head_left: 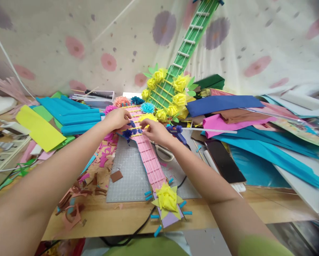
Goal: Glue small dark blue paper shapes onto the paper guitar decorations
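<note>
A pink paper guitar (150,160) with white strings lies with its neck toward me. Small paper flowers ring its body: coral (121,101), light blue (147,107), yellow (148,116) and dark blue (127,134). My left hand (118,119) is at the left of the body, its fingers closed at a dark blue paper flower piece (132,123). Over the right edge, beside the yellow flower, is my right hand (156,131), its fingers bent and apart, holding nothing that I can see. A large yellow flower (167,199) sits on the guitar's head.
A green paper guitar (184,53) with yellow roses leans against the curtain. On the right are a blue glue gun (177,132), scissors (163,153), a phone (225,161) and coloured paper sheets (268,149). Paper scraps (74,206) lie left of the grey cutting mat (127,170).
</note>
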Tool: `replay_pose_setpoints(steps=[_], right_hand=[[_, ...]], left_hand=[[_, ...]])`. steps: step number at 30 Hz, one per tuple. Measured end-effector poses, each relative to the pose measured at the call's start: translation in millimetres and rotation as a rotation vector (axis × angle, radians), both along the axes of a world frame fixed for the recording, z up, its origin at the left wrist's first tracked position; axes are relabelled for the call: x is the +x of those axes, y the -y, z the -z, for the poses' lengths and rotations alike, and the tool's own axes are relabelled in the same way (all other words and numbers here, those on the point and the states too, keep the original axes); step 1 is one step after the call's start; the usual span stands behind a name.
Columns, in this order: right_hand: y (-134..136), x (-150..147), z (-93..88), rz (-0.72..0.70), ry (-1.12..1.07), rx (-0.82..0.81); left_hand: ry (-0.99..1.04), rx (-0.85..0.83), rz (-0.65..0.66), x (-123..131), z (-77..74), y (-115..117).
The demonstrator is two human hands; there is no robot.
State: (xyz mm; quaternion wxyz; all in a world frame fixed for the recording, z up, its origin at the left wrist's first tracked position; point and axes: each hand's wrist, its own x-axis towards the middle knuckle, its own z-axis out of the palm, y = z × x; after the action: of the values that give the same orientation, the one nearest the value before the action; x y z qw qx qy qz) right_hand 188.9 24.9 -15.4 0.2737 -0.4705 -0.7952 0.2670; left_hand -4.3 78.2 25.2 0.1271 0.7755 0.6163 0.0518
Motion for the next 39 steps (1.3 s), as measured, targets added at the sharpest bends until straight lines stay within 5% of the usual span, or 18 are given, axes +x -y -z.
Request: replay_pose_setpoints(steps=[5, 11, 19, 23, 29, 34, 39], right_hand=[[-25.2, -33.8, 2.6, -0.145, 0.125, 0.013], [-30.7, -38.1, -0.6, -0.091, 0.172, 0.007], [-25.5, -32.6, -11.7, 0.177, -0.5, -0.406], [-17.9, -35.9, -18.2, 0.237, -0.79, -0.592], [-15.3, -43.6, -17.2, 0.372, -1.033, -0.709], [-14.1, -46.2, -14.5, 0.376, -1.126, -0.725], [-6.7, -30.3, -14.2, 0.301, -1.03, -0.682]], left_hand=[[-0.028, -0.031, 0.025, -2.3, 4.1, 2.2], [0.005, 0.007, 0.1, -9.0, 12.5, -3.7], [-0.049, 0.143, 0.045, -6.4, -1.0, 4.3], [0.351, 0.166, -0.11, 1.8, -10.7, 19.9], [1.225, -0.337, -0.304, 18.5, 1.8, 40.8], [1.346, -0.312, -0.374, 22.8, 12.5, 43.0], [1.291, -0.247, -0.424, 20.8, 2.4, 47.4]])
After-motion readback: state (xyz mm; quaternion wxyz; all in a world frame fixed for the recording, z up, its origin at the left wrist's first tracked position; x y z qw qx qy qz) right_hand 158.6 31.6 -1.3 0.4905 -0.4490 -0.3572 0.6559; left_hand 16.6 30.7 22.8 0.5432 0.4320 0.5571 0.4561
